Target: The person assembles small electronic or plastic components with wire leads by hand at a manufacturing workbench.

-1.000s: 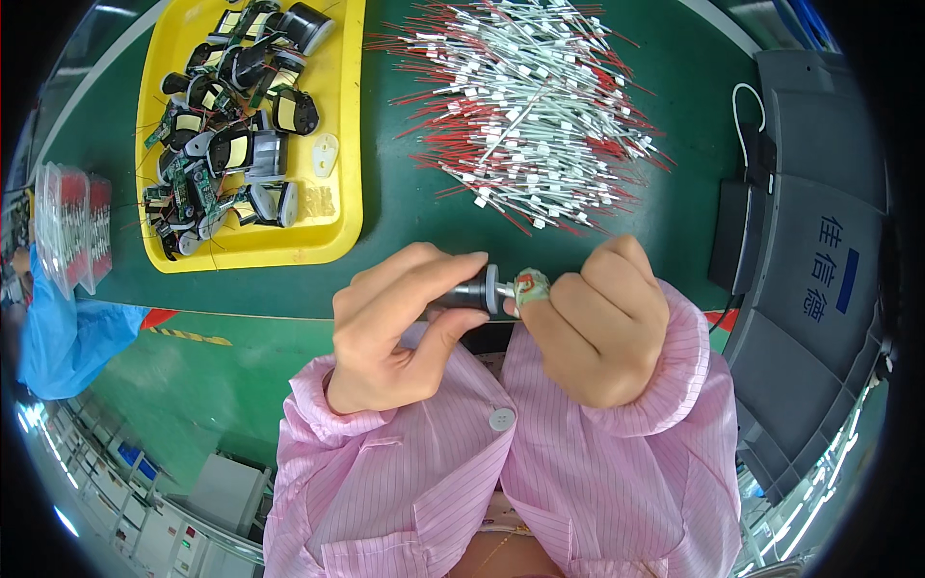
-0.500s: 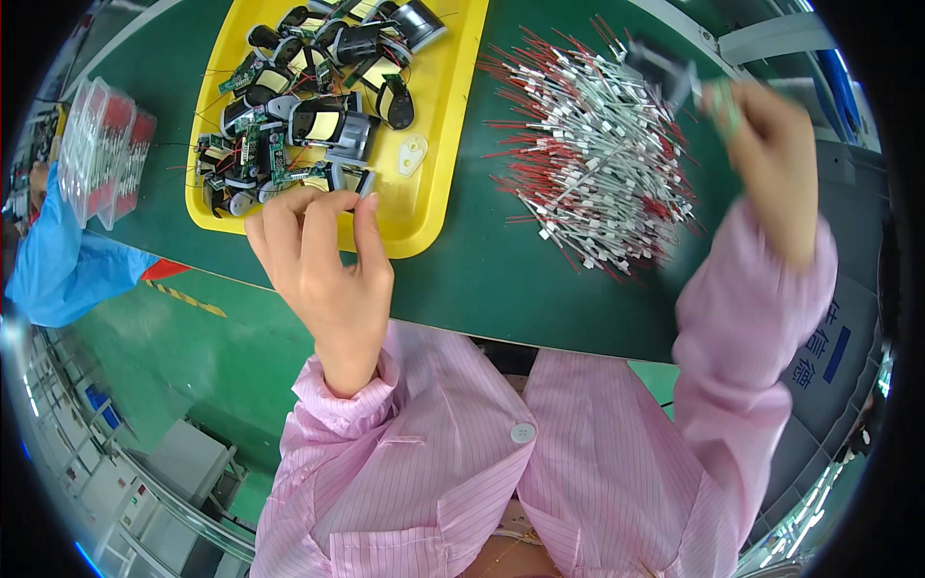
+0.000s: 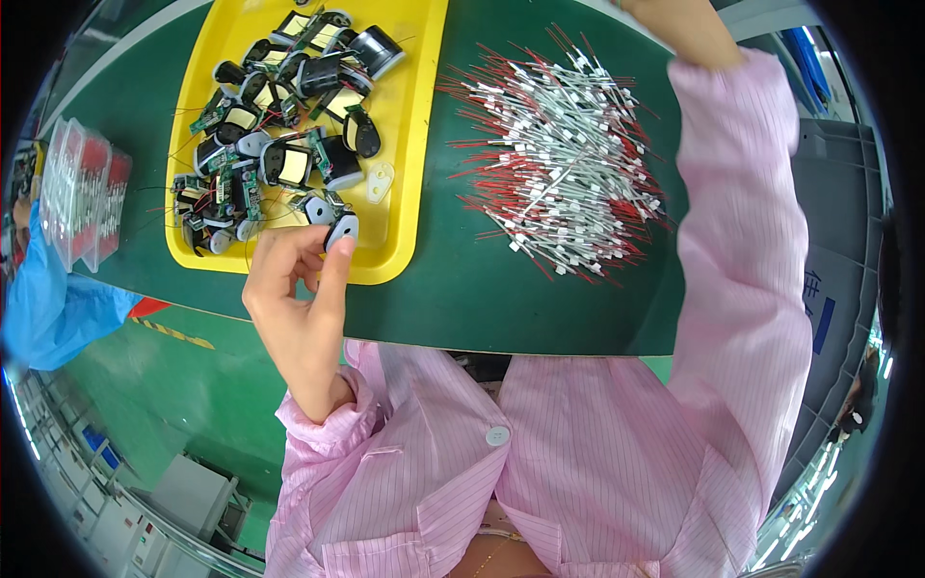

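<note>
At the near edge of the yellow tray [image 3: 403, 217], my left hand [image 3: 294, 303] is closed on a small black-and-grey plastic housing [image 3: 341, 231], pinched between thumb and fingers. Several black housings [image 3: 286, 166] with green circuit boards [image 3: 252, 196], cream pads and thin wires lie heaped in the tray. A flat off-white plate with holes [image 3: 381, 181] rests beside the heap. My right hand [image 3: 679, 27] reaches to the top edge of the view, far right, where its fingers are cut off; whatever they hold cannot be seen.
A large pile of white-and-red wire leads with white connectors [image 3: 564, 159] lies on the green table [image 3: 462, 313]. Clear plastic boxes [image 3: 82, 193] stand at the left end, near a person's blue sleeve [image 3: 58, 299]. A grey bin [image 3: 838, 212] is at the right.
My right hand has moved up and away from beside the wire pile, carrying a dark part out of view. My left hand has lifted the housing slightly and turned it.
</note>
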A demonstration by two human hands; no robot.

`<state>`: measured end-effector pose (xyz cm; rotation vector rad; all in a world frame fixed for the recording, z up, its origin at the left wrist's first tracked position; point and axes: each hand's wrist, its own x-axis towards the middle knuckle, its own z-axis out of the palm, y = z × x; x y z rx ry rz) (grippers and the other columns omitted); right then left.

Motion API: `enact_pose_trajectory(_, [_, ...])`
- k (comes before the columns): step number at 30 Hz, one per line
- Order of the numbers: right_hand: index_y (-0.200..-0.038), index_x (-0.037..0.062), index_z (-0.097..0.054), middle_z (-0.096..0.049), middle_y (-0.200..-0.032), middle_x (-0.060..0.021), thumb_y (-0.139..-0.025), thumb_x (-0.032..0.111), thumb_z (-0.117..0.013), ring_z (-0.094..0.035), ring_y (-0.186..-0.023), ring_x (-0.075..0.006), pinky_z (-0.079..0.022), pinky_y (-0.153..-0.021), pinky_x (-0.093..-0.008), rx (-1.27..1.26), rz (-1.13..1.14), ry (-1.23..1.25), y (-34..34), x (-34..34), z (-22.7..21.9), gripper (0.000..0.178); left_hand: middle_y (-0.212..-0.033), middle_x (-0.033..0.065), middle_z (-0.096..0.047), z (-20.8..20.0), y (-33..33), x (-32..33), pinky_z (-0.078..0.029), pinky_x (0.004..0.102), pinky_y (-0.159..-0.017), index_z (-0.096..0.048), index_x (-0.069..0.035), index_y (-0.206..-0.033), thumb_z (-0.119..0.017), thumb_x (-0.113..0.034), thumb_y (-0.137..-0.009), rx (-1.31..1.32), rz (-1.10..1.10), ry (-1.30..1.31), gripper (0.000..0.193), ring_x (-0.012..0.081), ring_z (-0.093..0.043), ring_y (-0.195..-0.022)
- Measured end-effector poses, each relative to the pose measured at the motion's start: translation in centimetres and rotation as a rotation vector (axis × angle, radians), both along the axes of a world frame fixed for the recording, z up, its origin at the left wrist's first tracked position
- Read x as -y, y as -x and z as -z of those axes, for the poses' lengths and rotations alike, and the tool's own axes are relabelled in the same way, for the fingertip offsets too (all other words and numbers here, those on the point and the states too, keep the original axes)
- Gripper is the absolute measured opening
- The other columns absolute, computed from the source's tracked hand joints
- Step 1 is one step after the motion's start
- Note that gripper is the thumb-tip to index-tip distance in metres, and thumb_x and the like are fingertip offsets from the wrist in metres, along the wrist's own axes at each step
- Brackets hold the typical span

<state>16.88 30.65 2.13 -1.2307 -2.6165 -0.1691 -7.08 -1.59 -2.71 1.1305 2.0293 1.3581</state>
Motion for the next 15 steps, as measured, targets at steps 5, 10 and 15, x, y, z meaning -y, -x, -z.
enact_pose_trajectory(5, [-0.08,0.0032,-0.066,-0.061,-0.072,-0.0104,-0.07,0.006,-0.063,-0.064,-0.07,-0.0227,-0.052,-0.056,-0.036,0.118,-0.495,0.223,1.5,14.9,0.0,0.011,-0.103,0.0112,-0.052,0.9,0.1,0.6,-0.04,0.0206,-0.054,-0.058,0.004,-0.086,-0.064,0.007,-0.081,0.145,-0.032,-0.369,0.009,0.0097,-0.049,-0.065])
enact_pose_trajectory(10, [-0.077,0.0069,-0.064,-0.057,-0.076,-0.0062,-0.065,0.007,-0.063,-0.062,-0.07,-0.0211,-0.05,-0.051,-0.0328,0.12,-0.428,0.12,0.9,18.4,2.8,0.012,-0.121,0.0224,-0.053,0.0,-1.1,-1.4,-0.036,0.0183,-0.042,-0.05,-0.002,-0.078,-0.06,-0.003,-0.085,0.514,-0.106,-0.546,0.012,0.0093,-0.052,-0.063])
enact_pose_trajectory(15, [-0.079,0.0054,-0.064,-0.058,-0.074,-0.0059,-0.066,0.001,-0.065,-0.059,-0.064,-0.0174,-0.047,-0.049,-0.0303,-0.282,-0.478,0.124,-0.4,17.8,2.8,0.013,-0.12,0.0297,-0.052,0.9,-0.2,-1.3,-0.042,0.0192,-0.044,-0.051,-0.002,-0.087,-0.059,-0.007,-0.086,1.016,-0.048,-0.65,0.01,0.0142,-0.056,-0.066])
